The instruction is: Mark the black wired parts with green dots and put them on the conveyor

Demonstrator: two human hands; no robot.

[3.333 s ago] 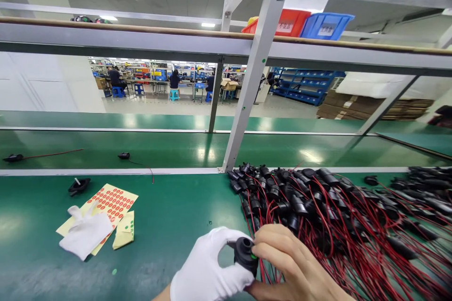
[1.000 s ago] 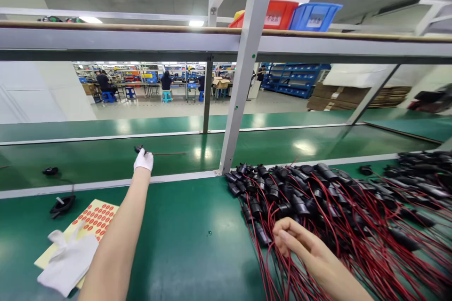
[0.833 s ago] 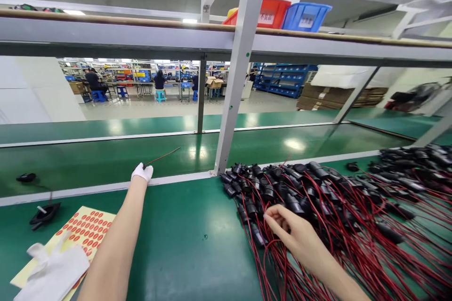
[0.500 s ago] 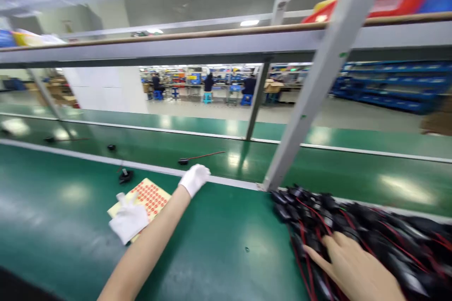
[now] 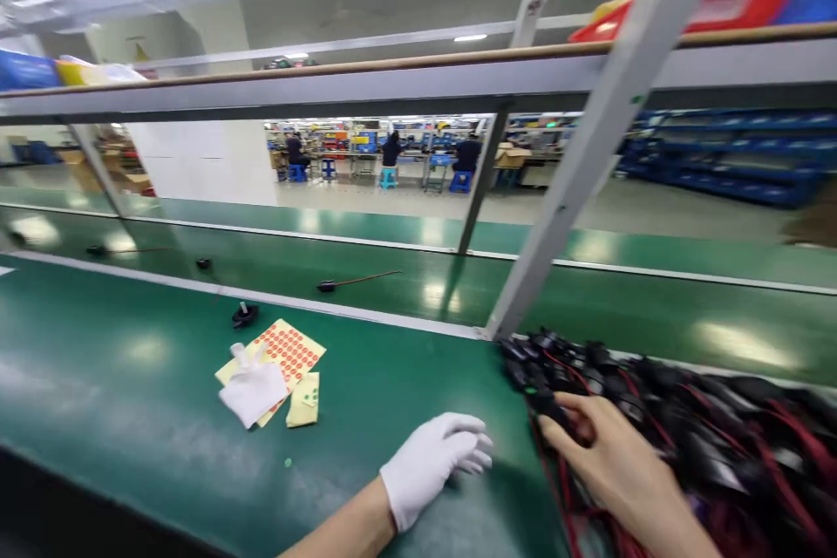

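My left hand, in a white glove, hovers low over the green bench with its fingers stretched forward and nothing visible in them. Bare, my right hand is at the left end of a heap of black parts with red wires. Its thumb and fingers pinch one black wired part from that heap. The part's far side is hidden by the fingers. Left of my gloved hand lie a sheet of round red stickers, a white glove on top of it, and a small yellow sheet with green dots.
Behind a white rail runs a green belt-like surface carrying a black part with a wire. A black piece sits near the rail. A slanted metal post rises beside the heap, under an overhead shelf.
My left hand has come back from the rail toward me and to the right, uncovering the small yellow sheet. My right hand has closed on a black part at the heap's edge.
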